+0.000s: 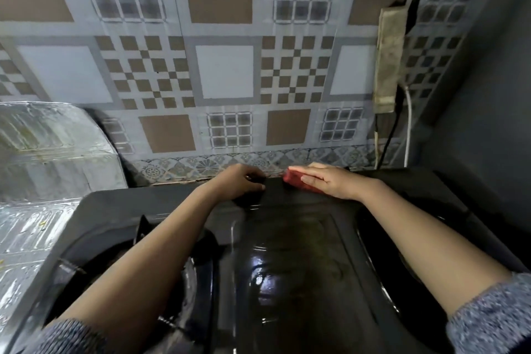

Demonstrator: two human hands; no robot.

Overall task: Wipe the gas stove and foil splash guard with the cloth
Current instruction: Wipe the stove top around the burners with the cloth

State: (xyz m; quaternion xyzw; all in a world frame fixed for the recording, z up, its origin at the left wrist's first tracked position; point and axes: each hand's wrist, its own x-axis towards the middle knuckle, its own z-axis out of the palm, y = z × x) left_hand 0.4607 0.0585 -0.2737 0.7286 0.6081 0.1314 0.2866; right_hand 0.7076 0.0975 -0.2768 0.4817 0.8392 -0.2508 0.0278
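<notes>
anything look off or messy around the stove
Yes: the foil splash guard left of the gas stove is crumpled with yellowish specks on it, and the wall power strip looks grimy and yellowed.

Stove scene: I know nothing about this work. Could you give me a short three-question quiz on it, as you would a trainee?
1. True or false: the right hand presses the cloth with straight fingers.
2. Where is the cloth? A) at the rear edge of the stove B) on a burner C) on the wall tiles
3. Fill in: the foil guard stands on the stove's ____ side.

Key: 1 true; 2 A; 3 left.
</notes>
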